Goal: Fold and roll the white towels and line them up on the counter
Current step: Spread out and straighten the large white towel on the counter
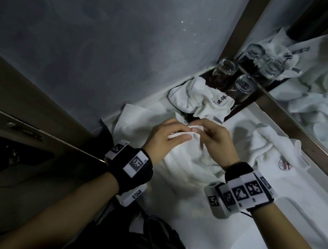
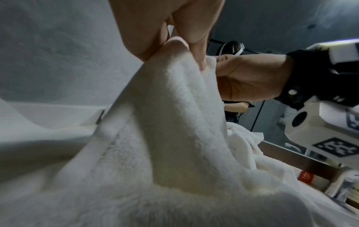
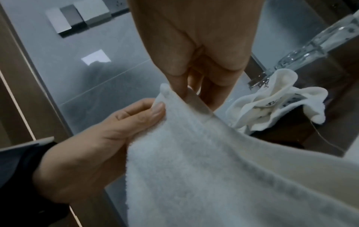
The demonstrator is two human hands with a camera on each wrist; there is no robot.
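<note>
A white towel (image 1: 184, 159) hangs from both my hands above the white counter (image 1: 268, 219). My left hand (image 1: 168, 135) pinches its upper edge between thumb and fingers, and my right hand (image 1: 211, 134) pinches the same edge right beside it. In the left wrist view the towel (image 2: 165, 138) drapes down from my left hand (image 2: 165, 44), with my right hand (image 2: 242, 73) just behind it. In the right wrist view my right hand (image 3: 190, 92) nips the towel (image 3: 213, 169) edge while my left hand (image 3: 108, 132) holds it from the side.
A crumpled white towel with dark lettering (image 1: 200, 99) lies at the back near three upturned glasses (image 1: 243, 88) on a dark tray. Another crumpled towel with a red logo (image 1: 276, 152) lies at the right by the mirror (image 1: 311, 97). A grey wall stands behind.
</note>
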